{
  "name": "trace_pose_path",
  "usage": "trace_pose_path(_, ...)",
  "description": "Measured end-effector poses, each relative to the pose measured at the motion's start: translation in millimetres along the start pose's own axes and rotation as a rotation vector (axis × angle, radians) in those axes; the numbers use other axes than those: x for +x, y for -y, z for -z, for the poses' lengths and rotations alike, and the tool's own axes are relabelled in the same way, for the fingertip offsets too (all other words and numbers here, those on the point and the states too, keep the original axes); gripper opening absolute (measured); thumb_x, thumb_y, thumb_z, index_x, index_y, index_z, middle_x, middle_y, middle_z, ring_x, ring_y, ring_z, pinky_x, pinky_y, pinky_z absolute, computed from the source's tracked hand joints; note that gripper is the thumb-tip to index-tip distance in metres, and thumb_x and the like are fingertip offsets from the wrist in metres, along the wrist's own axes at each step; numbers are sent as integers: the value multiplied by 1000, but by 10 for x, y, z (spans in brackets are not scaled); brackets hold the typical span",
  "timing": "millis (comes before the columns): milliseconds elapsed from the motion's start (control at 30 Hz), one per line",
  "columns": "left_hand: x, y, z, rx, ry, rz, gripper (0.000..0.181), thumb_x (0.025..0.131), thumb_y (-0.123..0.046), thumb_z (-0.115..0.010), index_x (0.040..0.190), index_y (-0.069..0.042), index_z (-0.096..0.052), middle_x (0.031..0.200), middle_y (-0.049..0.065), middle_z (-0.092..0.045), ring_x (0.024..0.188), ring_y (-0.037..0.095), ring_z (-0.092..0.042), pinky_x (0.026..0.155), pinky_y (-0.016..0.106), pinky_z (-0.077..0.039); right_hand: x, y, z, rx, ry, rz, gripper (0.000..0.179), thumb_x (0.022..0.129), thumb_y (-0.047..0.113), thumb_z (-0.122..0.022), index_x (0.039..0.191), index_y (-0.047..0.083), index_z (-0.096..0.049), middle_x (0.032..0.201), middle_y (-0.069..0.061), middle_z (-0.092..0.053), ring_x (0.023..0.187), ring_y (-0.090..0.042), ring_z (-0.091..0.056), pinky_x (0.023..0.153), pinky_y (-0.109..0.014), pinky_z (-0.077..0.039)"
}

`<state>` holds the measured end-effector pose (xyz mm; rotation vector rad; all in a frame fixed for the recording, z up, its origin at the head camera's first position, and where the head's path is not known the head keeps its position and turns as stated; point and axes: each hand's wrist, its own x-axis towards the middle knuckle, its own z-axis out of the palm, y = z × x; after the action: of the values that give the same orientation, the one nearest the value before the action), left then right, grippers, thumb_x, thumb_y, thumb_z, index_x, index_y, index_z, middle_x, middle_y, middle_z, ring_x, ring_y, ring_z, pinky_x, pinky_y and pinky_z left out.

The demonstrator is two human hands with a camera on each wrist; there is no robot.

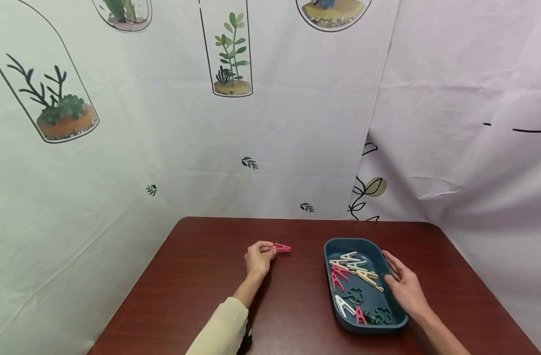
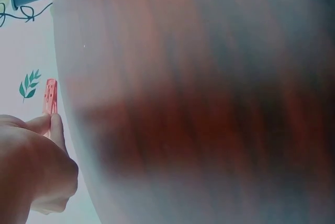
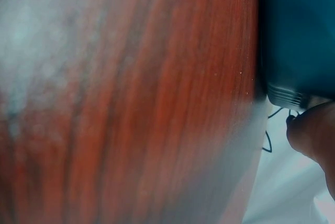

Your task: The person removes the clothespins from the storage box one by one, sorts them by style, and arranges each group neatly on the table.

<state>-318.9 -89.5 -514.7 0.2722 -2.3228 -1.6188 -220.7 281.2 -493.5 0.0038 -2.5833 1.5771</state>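
My left hand pinches a pink-red clothespin between thumb and fingertips, above the table left of the tray. In the left wrist view the same clothespin points away from the fingertips. On the right, my right hand holds the side of a dark blue tray, thumb over the rim and fingers along the outer wall. Several clothespins lie inside: white, pink, pale green and yellow. Dark green, flower-shaped pieces lie near them.
A reddish-brown wooden table carries the tray, and its far edge meets a white cloth backdrop printed with plants in glass jars. Cloth also hangs along the left and right sides. Something dark shows beside the left sleeve.
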Motion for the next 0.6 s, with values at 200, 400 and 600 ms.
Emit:
trace_pose_path(200,13,35,18,43,-21,0,11,85,-7,-89,90,-13,-81,82,-2,-79,83,17,-75,90,46,-53,6,1,6,-10,1,-2,64,106,-6,-46,166,-2,-25,168,-29,-30,150,-50,-36,90,-3,-41)
trace_pose_path(400,15,50,40,85,-24,-13,11,85,-7,-89,90,-12,-81,81,-2,-79,86,21,-75,93,52,-51,2,-6,9,-19,-1,-2,63,106,-6,-46,166,-2,-26,167,-29,-31,150,-49,-37,94,-9,-42)
trace_pose_path(600,16,66,51,108,-24,-28,12,84,-3,-88,89,-11,-81,80,0,-79,87,22,-76,95,54,-51,-5,-10,7,-23,3,0,63,106,-5,-47,166,-2,-26,167,-30,-31,149,-50,-37,100,-21,-44)
